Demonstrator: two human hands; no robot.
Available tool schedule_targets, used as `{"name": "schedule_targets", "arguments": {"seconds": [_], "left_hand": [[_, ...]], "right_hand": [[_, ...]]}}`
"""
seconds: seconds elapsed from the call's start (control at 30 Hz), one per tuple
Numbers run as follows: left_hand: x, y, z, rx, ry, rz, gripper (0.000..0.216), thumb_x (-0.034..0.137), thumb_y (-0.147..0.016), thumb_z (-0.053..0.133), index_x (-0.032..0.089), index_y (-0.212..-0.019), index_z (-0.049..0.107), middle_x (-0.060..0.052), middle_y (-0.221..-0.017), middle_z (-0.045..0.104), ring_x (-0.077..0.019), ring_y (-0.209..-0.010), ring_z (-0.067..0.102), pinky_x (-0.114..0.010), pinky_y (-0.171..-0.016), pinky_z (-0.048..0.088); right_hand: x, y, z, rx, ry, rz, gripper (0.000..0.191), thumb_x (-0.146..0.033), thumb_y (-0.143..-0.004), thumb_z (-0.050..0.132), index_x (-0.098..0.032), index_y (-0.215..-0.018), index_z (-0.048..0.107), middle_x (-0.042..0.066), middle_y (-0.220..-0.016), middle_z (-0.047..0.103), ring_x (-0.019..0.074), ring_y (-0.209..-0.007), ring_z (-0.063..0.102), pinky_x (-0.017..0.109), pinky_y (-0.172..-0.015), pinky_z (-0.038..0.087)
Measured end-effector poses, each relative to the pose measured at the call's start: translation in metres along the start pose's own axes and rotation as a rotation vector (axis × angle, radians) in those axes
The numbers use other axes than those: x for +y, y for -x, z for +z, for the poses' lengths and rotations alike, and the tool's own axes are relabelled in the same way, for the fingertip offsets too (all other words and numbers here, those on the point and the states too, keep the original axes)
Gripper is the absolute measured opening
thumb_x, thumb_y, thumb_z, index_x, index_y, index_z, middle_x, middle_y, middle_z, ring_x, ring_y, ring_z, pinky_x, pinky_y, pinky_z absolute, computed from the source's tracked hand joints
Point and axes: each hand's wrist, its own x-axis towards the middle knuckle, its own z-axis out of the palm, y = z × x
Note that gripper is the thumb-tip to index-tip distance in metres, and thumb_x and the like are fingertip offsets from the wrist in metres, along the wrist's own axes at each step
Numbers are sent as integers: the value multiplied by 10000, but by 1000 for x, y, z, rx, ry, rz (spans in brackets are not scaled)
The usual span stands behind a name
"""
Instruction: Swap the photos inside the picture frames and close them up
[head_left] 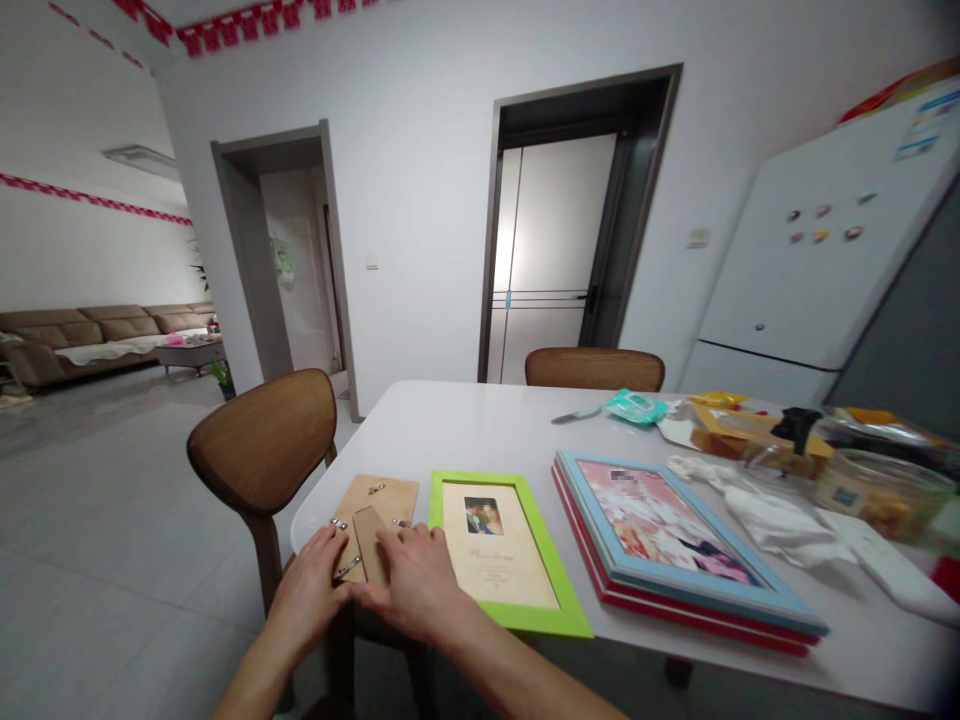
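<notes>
A brown frame backing board [382,497] with metal clips and a stand flap lies at the near left corner of the white table [465,425]. My left hand [315,575] rests on its left edge, fingers curled against a clip. My right hand [416,575] lies flat on the board's right part, fingers together, touching the stand flap [369,540]. Just to the right lies a lime-green photo frame [517,545] with a small photo inside.
A stack of blue and red frames [675,545] lies right of the green one. White cloth, a remote, a jar, packets and a wipes pack crowd the right side. Two wooden chairs [262,445] stand at the table. A fridge [825,250] stands at right.
</notes>
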Motion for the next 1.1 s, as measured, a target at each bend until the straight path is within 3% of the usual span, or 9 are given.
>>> {"name": "schedule_targets", "arguments": {"seconds": [0.17,0.33,0.47,0.63,0.97,1.1], "left_hand": [[13,0,-6,96,47,13,459,157,-595,537,115,-1051,504,-115,-1165,503,-199,-1110,427,-322,-965,308],[56,6,-11,196,194,130,442,203,-613,565,145,-1048,510,-101,-1176,497,-214,-1126,408,-373,-965,319],[102,15,-2,116,330,218,467,154,-608,569,132,-1069,503,-110,-1211,464,-206,-1145,384,-357,-975,313],[139,16,9,-70,431,245,472,201,-622,580,123,-1080,499,-115,-1226,446,-207,-1158,361,-341,-992,277],[137,14,9,-269,281,287,410,373,-714,493,206,-1088,481,-85,-1288,373,-230,-1220,249,-484,-982,148],[132,18,8,-301,262,292,545,413,-640,575,202,-1125,448,-90,-1312,330,-236,-1228,229,-479,-992,122]], "right_hand": [[-4,-3,2,74,-69,15,357,-290,-641,540,-219,-990,521,77,-920,532,219,-870,447,346,-742,322],[26,20,-35,177,-173,-22,320,-209,-645,521,-231,-962,554,55,-932,530,192,-887,448,328,-787,337],[63,51,-63,150,-190,18,290,-198,-664,482,-207,-937,579,64,-981,538,190,-943,454,337,-842,342],[100,77,-73,66,-153,139,306,-230,-671,463,-202,-946,593,74,-1030,550,197,-991,465,336,-883,336],[114,74,-54,83,-6,121,317,-217,-670,460,-209,-956,597,74,-1035,553,201,-958,473,342,-840,343],[113,79,-52,83,-5,90,324,-202,-660,469,-220,-961,587,68,-1027,547,195,-940,470,339,-828,344]]}}
